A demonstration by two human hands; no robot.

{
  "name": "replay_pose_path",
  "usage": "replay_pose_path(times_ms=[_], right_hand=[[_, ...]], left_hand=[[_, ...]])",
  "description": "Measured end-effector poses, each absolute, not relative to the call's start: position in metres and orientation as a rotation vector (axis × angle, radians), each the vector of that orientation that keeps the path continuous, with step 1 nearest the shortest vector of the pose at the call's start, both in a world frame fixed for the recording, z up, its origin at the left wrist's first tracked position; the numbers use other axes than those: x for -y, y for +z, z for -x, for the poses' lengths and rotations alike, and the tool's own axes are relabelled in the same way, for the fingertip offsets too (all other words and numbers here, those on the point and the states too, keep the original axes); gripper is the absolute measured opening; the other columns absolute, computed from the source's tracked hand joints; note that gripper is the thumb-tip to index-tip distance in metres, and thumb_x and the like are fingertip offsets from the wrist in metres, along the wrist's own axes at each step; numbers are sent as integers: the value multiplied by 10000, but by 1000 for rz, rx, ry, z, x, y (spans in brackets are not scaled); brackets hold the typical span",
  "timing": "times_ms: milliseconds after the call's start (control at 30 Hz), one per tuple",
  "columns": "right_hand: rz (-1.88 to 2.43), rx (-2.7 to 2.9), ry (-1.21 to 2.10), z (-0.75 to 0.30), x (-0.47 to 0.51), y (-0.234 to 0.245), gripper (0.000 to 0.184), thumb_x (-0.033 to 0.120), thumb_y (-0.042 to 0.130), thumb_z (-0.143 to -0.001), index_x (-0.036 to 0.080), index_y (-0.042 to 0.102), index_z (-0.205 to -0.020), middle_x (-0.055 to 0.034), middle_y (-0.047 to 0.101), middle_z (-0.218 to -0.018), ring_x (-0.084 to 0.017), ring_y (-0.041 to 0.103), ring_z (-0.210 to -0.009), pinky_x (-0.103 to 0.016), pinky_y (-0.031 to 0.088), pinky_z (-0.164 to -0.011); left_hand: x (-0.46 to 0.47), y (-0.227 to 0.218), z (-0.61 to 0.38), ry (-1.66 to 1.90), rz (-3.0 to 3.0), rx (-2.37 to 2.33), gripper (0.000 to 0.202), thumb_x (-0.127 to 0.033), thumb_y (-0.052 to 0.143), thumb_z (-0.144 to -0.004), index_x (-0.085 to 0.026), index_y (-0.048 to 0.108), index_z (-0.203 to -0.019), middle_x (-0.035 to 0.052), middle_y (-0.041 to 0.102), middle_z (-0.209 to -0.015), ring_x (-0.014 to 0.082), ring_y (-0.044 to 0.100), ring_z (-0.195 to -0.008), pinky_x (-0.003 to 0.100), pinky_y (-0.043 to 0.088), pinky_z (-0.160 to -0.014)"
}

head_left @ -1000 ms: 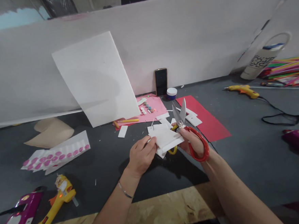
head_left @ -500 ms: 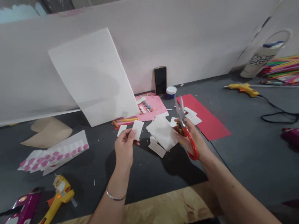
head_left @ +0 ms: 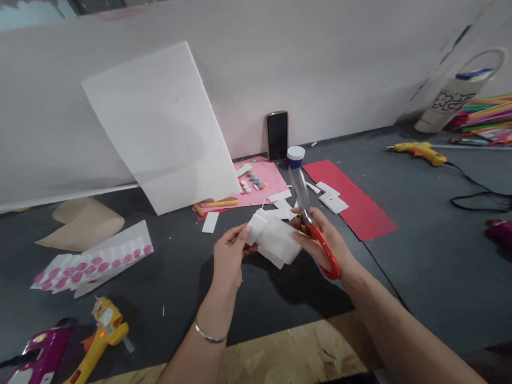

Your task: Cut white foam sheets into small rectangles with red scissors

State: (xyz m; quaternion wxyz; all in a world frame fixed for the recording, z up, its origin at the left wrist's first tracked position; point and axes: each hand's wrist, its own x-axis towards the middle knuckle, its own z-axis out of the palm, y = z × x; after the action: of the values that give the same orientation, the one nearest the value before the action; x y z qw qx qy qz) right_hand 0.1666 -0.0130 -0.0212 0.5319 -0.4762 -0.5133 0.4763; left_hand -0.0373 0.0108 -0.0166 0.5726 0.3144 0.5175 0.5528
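Observation:
My left hand [head_left: 228, 258] pinches the left end of a stack of small white foam pieces [head_left: 274, 237] held above the dark table. My right hand [head_left: 325, 240] grips red-handled scissors [head_left: 313, 223], blades closed and pointing up and away, while its fingers also steady the right side of the same white stack. More white cut pieces [head_left: 332, 201] lie just beyond, on and beside a red sheet [head_left: 356, 205].
A large white foam sheet [head_left: 161, 128] leans on the back wall beside a phone [head_left: 277, 135] and a small jar [head_left: 295, 156]. A pink sheet [head_left: 262, 183] holds small bits. Yellow glue guns [head_left: 94, 346] [head_left: 417, 152] lie left and right; pink-dotted strips [head_left: 96, 263] lie left.
My left hand, which had pulled a single white piece off to the left, has come back to the stack. The scissors have closed and tilted upright next to the stack.

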Motion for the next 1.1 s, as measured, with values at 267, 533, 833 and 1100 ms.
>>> replay_pose_path(times_ms=[267, 533, 833, 1100], right_hand=[[1131, 1272, 1203, -159, 16, -25, 394, 351, 702, -804, 287, 515, -1146, -11, 624, -951, -176, 616, -833, -312, 481, -736], [1189, 1217, 1237, -159, 19, -9, 434, 433, 735, -762, 260, 527, -1102, -17, 635, -916, -190, 610, -830, -324, 494, -726], [1162, 1193, 1101, -164, 16, -18, 415, 409, 720, -797, 267, 530, -1138, -33, 649, -988, -203, 617, -866, -359, 495, -784], [1093, 1231, 1159, -162, 18, -20, 414, 394, 722, -817, 285, 514, -1158, -28, 630, -992, -199, 616, -876, -348, 498, -761]], left_hand=[[-13, -20, 32, 1398, -783, -1254, 440, -422, 819, -642, -182, 770, -1007, 94, 754, -973, 162, 662, -761, 267, 532, -650], [-7, 9, 42, 1123, -1584, -1226, 206, -347, 733, -766, -226, 791, -922, 39, 731, -852, 148, 617, -737, 250, 468, -663], [3, 12, 36, 993, -1235, -980, 480, -453, 771, -717, -213, 731, -1131, 96, 745, -984, 193, 663, -797, 268, 510, -663], [-1, -5, 42, 1012, -1082, -947, 376, -428, 771, -737, -202, 765, -1039, 101, 762, -965, 177, 678, -736, 267, 534, -665]])
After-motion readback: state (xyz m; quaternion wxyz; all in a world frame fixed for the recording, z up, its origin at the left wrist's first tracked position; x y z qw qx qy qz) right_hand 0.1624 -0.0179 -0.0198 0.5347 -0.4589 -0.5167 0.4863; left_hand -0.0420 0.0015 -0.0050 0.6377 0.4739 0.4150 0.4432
